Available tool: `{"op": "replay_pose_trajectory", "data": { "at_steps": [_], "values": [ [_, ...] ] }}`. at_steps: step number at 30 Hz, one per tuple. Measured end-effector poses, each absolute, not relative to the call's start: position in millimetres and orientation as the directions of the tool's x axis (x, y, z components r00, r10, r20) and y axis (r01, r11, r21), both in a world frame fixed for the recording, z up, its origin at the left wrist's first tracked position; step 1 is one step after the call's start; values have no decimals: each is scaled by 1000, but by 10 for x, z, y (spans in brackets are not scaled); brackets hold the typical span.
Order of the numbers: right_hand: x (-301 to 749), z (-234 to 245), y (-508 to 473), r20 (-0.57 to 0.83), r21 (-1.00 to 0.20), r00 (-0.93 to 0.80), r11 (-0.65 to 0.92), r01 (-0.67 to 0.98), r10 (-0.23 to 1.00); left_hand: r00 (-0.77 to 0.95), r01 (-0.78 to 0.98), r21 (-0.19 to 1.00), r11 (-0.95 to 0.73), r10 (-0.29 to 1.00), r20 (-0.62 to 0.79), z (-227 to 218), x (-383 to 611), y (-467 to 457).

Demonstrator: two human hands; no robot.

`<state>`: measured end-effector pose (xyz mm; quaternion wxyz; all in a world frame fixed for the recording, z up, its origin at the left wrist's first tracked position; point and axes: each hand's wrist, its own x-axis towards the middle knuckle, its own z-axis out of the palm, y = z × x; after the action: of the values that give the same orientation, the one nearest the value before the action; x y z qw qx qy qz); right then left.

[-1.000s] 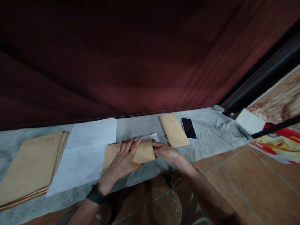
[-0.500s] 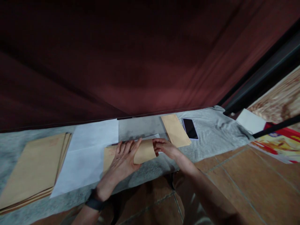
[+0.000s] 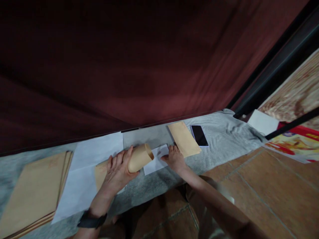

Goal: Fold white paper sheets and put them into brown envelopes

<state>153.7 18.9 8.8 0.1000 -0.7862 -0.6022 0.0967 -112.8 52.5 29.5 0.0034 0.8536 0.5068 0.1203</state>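
Observation:
My left hand is wrapped round a brown envelope, which curls open at its right end above the grey cloth. To the right of that opening lies a folded white paper. My right hand rests flat on that paper's right edge, with the fingers stretched out. A black band is on my left wrist.
A stack of brown envelopes lies at the left, and white sheets sit beside it. Further right are a single brown envelope and a black phone. A dark red curtain hangs behind. Brown floor tiles lie in front.
My left hand has drawn the brown envelope leftward and its right end now curls open. The white paper has come into view. My right hand has left the envelope's end and lies on the paper.

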Motion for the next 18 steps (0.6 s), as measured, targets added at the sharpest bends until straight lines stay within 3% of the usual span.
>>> {"op": "replay_pose_trajectory", "data": {
  "at_steps": [3, 10, 18],
  "values": [
    [1538, 131, 196, -85, -288, 263, -277, 917, 961, 450, 868, 148, -475, 876, 174, 256, -1156, 560],
    [1715, 163, 232, -153, -443, 187, -236, 865, 970, 436, 873, 196, -447, 894, 99, 202, -1170, 591],
    [1931, 177, 285, -55, -533, 300, -282, 798, 952, 443, 871, 204, -447, 894, 67, 179, -1172, 607]
  ]
}}
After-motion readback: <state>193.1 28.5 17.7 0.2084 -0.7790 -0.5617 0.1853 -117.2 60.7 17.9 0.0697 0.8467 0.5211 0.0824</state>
